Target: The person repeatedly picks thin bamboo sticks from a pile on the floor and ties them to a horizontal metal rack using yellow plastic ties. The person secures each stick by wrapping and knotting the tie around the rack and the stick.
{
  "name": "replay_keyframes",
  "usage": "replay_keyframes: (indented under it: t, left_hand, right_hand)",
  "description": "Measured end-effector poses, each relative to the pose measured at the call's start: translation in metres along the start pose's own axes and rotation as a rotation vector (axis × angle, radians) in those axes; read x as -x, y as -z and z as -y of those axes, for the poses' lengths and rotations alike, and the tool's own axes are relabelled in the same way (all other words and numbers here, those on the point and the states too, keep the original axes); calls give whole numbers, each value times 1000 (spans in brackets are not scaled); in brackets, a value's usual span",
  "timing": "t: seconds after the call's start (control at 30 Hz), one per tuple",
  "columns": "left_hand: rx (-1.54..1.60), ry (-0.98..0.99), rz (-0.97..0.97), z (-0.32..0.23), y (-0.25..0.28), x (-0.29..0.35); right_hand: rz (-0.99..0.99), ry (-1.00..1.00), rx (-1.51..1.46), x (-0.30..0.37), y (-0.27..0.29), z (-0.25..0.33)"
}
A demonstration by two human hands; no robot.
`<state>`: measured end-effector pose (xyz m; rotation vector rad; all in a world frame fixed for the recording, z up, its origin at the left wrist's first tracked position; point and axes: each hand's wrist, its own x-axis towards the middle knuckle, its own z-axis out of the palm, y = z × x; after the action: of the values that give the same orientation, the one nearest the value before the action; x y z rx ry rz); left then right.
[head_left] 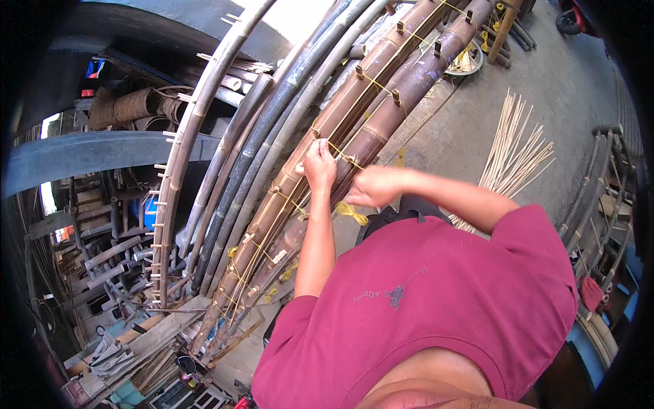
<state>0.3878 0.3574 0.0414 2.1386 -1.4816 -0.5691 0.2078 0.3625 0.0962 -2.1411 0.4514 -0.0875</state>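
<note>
Two thick brown bamboo poles [392,129] run diagonally side by side, with short pegs [396,97] standing out of them. Thin yellow cord [377,83] zigzags between the pegs and crosses from one pole to the other. My left hand [319,165] is over the left pole, its fingertips pinched at the cord beside a peg. At the right pole, my right hand [373,185] is closed with its fingers curled under; what it holds is hidden. A loose yellow cord bundle [351,213] hangs just below it.
Several long dark bamboo poles [255,146] lean to the left, beside a curved pegged pole [178,163]. Thin pale sticks [514,150] fan out on the concrete floor [572,88] at right. A round basin [466,60] stands at the back. Racks [603,198] line the far right.
</note>
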Motion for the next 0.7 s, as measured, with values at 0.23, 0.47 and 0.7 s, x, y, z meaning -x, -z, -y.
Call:
replay_keyframes:
  t: [0.23,0.47,0.7]
  left_hand:
    - [608,-193,-91,-47,40,-67]
    - [-90,-179,-14,31,-2,-144]
    - [-165,-155,-192,83,114,-13]
  right_hand:
    - [-421,81,153,-7,-85,-49]
    - [-386,-49,495,-11,-88,-37]
    - [-82,-290,-756,-43,-186,4]
